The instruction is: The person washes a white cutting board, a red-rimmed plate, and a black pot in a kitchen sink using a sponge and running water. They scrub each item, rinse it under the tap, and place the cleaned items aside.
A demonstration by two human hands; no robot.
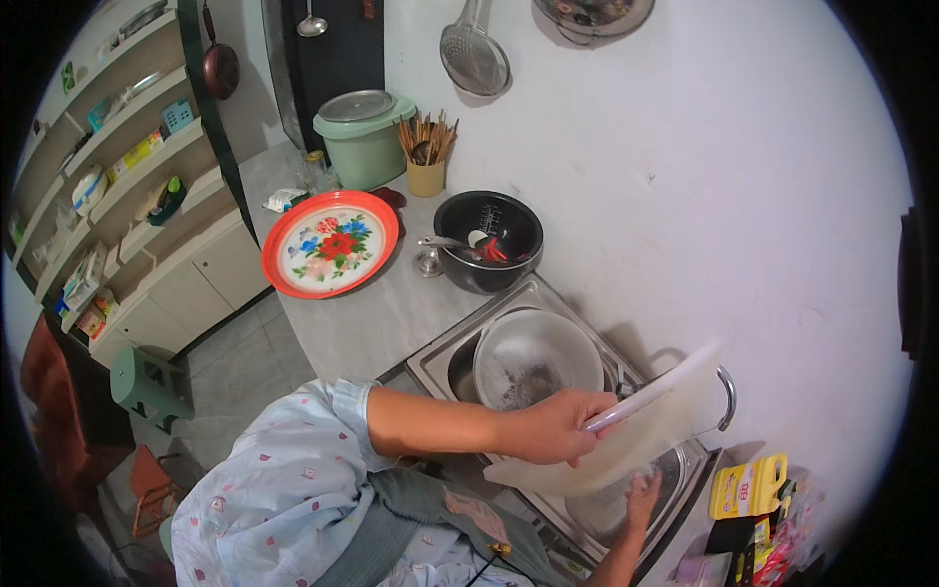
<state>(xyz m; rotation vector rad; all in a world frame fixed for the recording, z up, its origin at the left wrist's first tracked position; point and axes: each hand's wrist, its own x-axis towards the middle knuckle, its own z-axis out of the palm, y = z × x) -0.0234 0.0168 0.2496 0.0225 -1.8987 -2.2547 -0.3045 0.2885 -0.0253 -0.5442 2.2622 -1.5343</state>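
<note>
My left hand [561, 429] grips the edge of a whitish board-like sheet [631, 433], probably a plastic cutting board, held tilted above the double sink. My right hand [642, 499] is low over the right sink basin [671, 480], just beyond the sheet's lower edge. Its fingers look wet and slightly blurred, and I see nothing held in them. A large grey metal bowl [539, 345] with suds and dark residue sits in the left basin. The curved faucet [728, 396] is partly hidden behind the sheet.
On the counter are a floral enamel tray [330, 246], a black cooker pot [488, 220] with a spoon inside, a chopstick holder [425, 177] and a green lidded bucket [364, 147]. A yellow detergent jug [747, 488] stands right of the sink. A green stool [143, 385] is on the floor.
</note>
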